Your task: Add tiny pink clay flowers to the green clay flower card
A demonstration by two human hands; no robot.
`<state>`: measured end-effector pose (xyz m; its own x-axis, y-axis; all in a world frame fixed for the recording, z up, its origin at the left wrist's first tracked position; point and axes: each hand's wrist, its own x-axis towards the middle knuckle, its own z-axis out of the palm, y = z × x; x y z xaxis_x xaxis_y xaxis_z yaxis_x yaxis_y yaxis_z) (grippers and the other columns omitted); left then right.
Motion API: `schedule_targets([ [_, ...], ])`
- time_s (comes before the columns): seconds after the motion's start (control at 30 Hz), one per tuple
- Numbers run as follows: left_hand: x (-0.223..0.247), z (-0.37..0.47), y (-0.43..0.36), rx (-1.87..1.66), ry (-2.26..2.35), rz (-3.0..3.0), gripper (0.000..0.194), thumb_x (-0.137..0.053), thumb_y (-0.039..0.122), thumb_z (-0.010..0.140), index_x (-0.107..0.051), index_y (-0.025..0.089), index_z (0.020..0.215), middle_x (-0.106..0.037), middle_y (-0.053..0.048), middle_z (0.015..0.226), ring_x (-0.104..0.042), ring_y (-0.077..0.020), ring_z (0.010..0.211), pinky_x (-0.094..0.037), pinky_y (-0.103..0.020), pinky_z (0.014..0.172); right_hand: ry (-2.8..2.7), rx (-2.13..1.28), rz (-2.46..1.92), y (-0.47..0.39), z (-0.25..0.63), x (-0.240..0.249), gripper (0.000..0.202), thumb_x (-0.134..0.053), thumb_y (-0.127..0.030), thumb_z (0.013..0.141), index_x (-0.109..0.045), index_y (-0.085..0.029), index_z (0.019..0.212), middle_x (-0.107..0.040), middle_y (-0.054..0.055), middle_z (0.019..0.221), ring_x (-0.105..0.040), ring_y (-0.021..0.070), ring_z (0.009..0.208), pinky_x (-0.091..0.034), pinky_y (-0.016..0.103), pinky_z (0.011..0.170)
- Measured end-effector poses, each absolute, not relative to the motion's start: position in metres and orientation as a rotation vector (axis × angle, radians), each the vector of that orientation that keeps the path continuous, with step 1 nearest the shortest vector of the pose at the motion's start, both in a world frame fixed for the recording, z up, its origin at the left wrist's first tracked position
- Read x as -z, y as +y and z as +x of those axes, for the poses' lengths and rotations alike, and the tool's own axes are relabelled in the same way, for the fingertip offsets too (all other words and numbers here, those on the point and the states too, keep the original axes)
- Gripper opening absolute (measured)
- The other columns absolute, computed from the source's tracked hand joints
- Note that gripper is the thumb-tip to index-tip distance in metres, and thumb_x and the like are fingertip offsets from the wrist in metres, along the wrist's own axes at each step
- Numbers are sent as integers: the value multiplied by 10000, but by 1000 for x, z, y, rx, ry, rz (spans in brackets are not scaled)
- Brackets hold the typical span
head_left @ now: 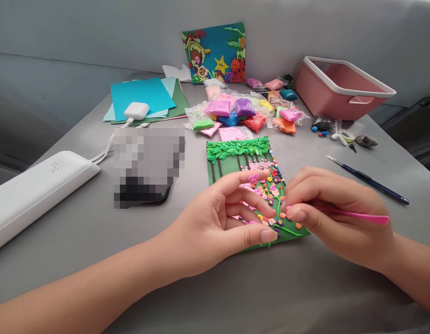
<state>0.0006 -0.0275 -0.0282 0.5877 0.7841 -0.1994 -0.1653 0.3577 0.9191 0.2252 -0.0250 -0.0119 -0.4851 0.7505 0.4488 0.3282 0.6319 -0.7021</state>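
A green clay picture [215, 171] lies on the table, with a leafy green band along its top, dark stems and many small clay flowers in pink, orange, purple and yellow. Over its lower left part is my left hand [232, 213], fingers spread and curved, holding nothing; it hides some of the flowers. My right hand [336, 213] is closed around a slim pink modelling tool [368, 216] at the picture's right edge. The tool's flat end sticks out behind the fingers towards the right. A tiny pink bit shows by the right thumb and fingertips, where the working end is largely hidden.
Bagged coloured clay [245, 107] lies behind the picture, below an upright sea scene [215, 51]. A pink basket [343, 93] stands back right, a craft knife [371, 181] nearer. Left are coloured sheets [141, 97], a blurred phone [148, 167] and a white power bank [44, 190].
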Motion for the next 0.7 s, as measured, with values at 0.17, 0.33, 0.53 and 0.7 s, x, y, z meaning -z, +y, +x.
schedule_targets([
  [0.17,29,1,-27,-682,701,1026,707,-865,138,782,-521,261,1387,-698,13,963,-675,-98,806,-599,-235,768,-2037,-804,-849,-26,224,12,73,-656,-218,982,-684,-212,915,-641,3,790,-598,110,703,-495,243,578],
  [0.33,30,1,-28,-664,691,1037,701,-862,149,794,-521,285,1392,-696,10,970,-671,-108,810,-593,-251,760,-1977,-887,-864,-24,224,13,65,-679,-208,967,-709,-216,910,-660,11,808,-611,114,738,-523,239,634],
  [0.53,30,-1,-29,-655,657,1058,679,-841,156,823,-525,304,1407,-705,-7,995,-696,-140,866,-604,-300,811,-1846,-1048,-870,-23,224,17,46,-790,-252,886,-832,-270,888,-649,15,790,-606,106,682,-500,217,532],
  [0.7,31,-2,-30,-642,601,1130,697,-814,122,836,-530,325,1439,-700,4,953,-693,-136,824,-605,-291,791,-1722,-1067,-953,-22,224,19,75,-854,-247,811,-853,-295,867,-683,5,751,-623,101,634,-503,205,502],
])
